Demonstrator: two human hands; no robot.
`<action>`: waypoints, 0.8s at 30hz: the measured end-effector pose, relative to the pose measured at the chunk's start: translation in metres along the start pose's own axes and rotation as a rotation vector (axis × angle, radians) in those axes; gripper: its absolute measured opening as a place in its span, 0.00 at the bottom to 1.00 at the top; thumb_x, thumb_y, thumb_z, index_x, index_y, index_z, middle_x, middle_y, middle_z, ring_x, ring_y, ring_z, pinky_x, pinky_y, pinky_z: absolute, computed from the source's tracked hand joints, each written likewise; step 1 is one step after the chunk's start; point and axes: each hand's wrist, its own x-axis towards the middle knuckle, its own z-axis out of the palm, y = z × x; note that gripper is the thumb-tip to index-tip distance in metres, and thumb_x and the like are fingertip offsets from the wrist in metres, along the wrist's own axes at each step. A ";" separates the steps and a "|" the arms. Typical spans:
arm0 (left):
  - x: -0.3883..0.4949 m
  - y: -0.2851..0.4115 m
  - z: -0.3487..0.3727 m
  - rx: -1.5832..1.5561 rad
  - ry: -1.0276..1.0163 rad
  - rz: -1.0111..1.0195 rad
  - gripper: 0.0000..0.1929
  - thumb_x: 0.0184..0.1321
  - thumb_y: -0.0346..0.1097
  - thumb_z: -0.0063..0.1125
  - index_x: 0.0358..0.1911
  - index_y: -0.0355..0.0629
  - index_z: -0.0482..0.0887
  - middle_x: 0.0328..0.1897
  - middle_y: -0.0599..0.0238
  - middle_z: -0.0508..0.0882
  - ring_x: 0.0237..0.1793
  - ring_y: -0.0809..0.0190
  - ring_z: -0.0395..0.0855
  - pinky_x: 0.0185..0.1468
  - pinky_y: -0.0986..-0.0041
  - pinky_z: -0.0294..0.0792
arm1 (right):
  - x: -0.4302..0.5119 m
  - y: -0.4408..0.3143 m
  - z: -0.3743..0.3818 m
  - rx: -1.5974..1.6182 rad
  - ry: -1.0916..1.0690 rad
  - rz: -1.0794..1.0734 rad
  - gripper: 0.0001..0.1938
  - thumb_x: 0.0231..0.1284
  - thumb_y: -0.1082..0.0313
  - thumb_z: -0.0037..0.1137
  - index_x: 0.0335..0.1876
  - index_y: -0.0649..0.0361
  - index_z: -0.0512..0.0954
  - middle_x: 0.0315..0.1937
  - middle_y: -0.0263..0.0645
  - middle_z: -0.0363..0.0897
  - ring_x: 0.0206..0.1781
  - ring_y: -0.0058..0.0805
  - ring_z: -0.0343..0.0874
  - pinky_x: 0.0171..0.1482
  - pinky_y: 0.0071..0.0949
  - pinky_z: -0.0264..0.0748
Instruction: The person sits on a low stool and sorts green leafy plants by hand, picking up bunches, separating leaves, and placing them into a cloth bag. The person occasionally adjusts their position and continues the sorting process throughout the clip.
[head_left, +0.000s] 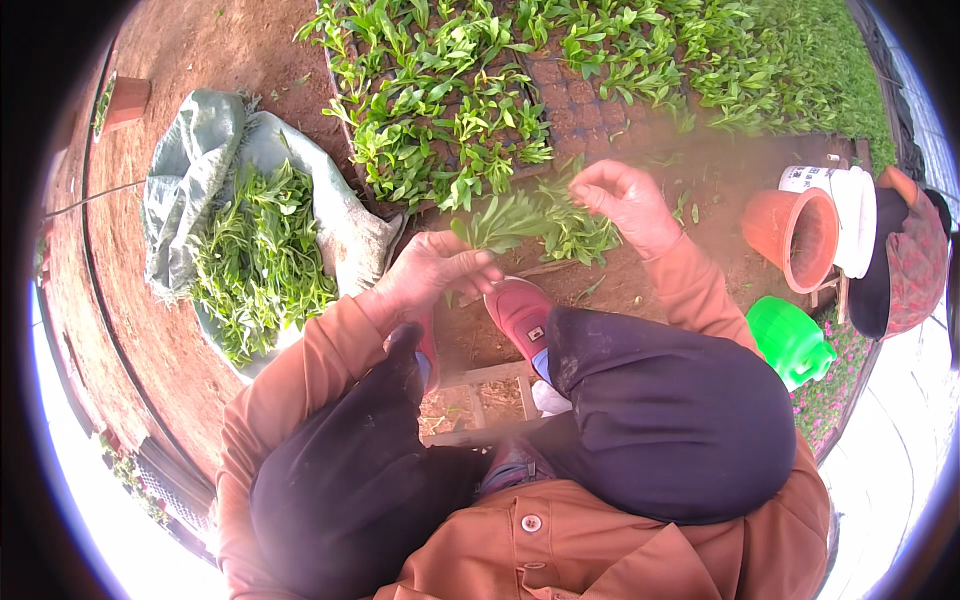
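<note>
Low in front of my knees, my left hand (442, 271) pinches a leafy green cutting (501, 223) between thumb and fingers; its leaves point up and to the right. My right hand (626, 201) is raised to the right of it, thumb and index finger curled near each other. Whether something small is between those fingertips I cannot tell. A loose pile of cuttings (577, 234) lies on the soil between and below my hands. Beyond them are black cell trays filled with soil, many cells holding leafy seedlings (450, 112), while some cells (574, 97) show bare soil.
An open woven sack (304, 161) full of cuttings (259, 255) lies at left, near a terracotta-coloured pot (127, 103). At right are an orange pot (791, 236), a white bucket (859, 221) and a green plastic container (787, 341). Another person (911, 259) is at the far right.
</note>
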 end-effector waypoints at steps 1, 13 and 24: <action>0.000 0.000 0.001 0.000 -0.001 -0.005 0.09 0.62 0.34 0.56 0.36 0.33 0.82 0.34 0.55 0.85 0.29 0.64 0.84 0.35 0.74 0.77 | -0.002 -0.001 0.003 0.071 -0.026 -0.003 0.11 0.63 0.61 0.55 0.43 0.60 0.76 0.38 0.31 0.79 0.44 0.19 0.76 0.44 0.22 0.72; -0.006 0.009 0.012 0.126 0.000 0.023 0.11 0.65 0.36 0.52 0.41 0.33 0.80 0.37 0.56 0.85 0.31 0.64 0.84 0.38 0.74 0.77 | 0.006 0.014 0.042 0.149 -0.255 0.064 0.10 0.53 0.69 0.66 0.39 0.60 0.77 0.31 0.27 0.78 0.33 0.13 0.74 0.38 0.17 0.73; -0.007 0.005 0.015 0.186 0.146 0.095 0.08 0.63 0.30 0.54 0.41 0.31 0.79 0.37 0.56 0.85 0.35 0.63 0.85 0.42 0.75 0.78 | 0.001 0.010 0.046 0.089 -0.316 0.006 0.11 0.49 0.75 0.67 0.39 0.61 0.80 0.35 0.31 0.78 0.41 0.19 0.76 0.47 0.20 0.72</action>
